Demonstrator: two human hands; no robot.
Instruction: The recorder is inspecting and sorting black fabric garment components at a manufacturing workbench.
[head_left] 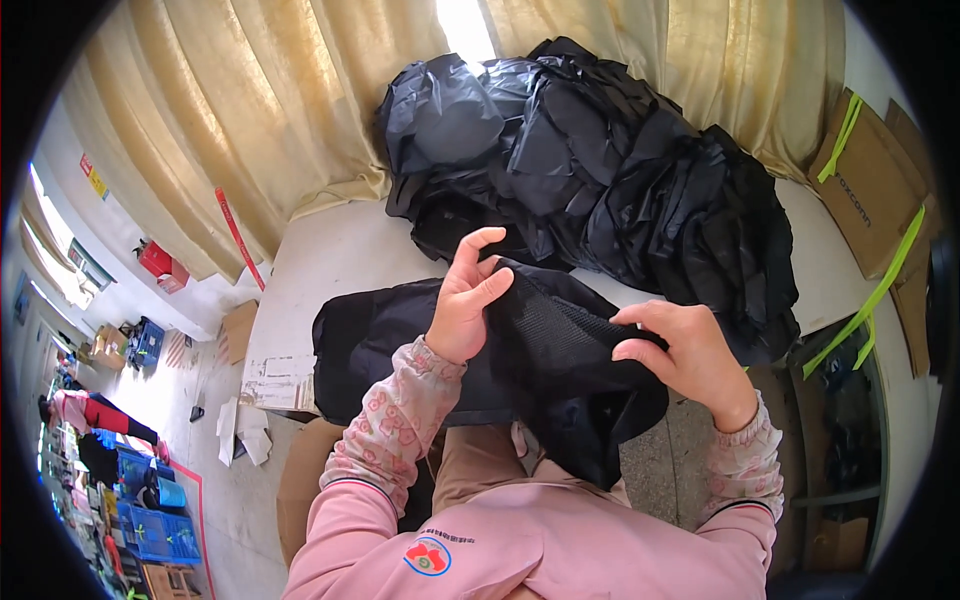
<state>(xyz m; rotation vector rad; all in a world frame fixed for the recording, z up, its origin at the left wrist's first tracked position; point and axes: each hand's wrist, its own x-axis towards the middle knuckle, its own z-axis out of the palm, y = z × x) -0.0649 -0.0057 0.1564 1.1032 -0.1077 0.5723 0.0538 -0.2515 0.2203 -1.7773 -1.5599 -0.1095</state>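
A black fabric piece with a mesh panel (545,345) lies over the front edge of the white table (330,260) and hangs toward my lap. My left hand (468,298) grips its upper left part, thumb and fingers pinching the cloth. My right hand (685,358) holds its right edge, fingers curled over the fabric. Both arms wear pink patterned sleeves.
A big heap of black fabric pieces (590,160) fills the back of the table in front of beige curtains (250,110). Cardboard boxes with yellow-green straps (870,190) stand at the right. A cardboard box (300,480) sits below the table. Far left, a person (90,415) bends over blue crates (150,520).
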